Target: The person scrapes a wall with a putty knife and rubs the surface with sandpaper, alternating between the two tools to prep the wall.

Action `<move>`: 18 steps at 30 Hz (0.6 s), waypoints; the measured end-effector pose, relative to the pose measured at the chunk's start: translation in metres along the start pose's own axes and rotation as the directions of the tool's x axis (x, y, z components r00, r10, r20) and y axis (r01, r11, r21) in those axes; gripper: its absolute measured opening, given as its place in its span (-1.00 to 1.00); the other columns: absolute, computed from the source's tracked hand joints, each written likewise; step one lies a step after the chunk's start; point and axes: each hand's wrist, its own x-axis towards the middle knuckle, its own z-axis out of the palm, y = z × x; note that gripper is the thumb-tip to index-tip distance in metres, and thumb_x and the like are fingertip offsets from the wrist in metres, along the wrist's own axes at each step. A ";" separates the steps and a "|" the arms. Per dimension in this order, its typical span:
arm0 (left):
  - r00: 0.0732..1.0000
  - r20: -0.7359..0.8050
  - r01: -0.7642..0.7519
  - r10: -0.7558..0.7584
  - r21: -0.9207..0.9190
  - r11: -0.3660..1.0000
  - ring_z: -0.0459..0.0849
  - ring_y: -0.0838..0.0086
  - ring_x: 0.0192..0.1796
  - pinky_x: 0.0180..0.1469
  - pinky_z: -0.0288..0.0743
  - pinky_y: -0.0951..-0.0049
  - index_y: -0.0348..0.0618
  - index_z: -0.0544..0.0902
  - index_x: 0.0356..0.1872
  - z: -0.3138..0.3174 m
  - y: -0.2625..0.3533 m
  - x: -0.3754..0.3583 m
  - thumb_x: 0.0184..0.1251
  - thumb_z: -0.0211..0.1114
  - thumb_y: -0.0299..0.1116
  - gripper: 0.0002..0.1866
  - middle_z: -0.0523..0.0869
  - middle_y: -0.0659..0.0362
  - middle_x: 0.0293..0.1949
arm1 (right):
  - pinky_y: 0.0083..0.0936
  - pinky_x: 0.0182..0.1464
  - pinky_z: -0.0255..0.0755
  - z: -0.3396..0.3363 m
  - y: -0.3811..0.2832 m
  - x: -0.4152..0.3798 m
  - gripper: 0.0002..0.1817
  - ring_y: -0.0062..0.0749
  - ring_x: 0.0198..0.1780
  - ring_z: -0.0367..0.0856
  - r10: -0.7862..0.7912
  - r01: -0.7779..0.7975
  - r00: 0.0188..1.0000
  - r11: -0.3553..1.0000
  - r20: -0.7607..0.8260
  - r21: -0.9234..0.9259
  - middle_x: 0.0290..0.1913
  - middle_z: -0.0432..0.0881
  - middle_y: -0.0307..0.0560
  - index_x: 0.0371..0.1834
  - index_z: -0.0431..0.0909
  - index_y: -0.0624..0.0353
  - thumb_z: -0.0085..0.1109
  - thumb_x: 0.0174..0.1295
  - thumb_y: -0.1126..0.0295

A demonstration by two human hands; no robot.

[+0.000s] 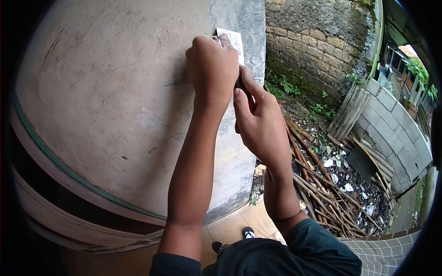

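The left hand [212, 69] presses a small white paper card [235, 41] against the grey plastered wall [115, 92]; the right hand [258, 119] fingers grip a dark tool (mostly hidden), brown sticks [317, 184] beyond.

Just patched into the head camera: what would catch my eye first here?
Two raised hands at a plastered wall fill the centre: the left hand presses a small white card near the wall's corner, and the right hand grips a dark tool just below it. Lower right, past the corner, lies a heap of sticks and litter beneath a brick wall.
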 end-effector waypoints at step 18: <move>1.000 -0.018 -0.006 0.006 -0.015 1.000 0.70 -0.16 -0.27 -0.29 0.56 0.08 -0.54 0.63 -0.50 0.002 0.007 0.003 0.29 0.27 -0.27 -0.60 0.68 -0.29 -0.43 | -0.27 -0.28 0.45 0.000 -0.002 0.010 -0.50 -0.11 -0.44 0.67 -0.070 0.073 0.995 0.997 -0.065 0.041 -0.42 0.59 0.41 0.28 0.31 0.51 -0.03 0.32 0.44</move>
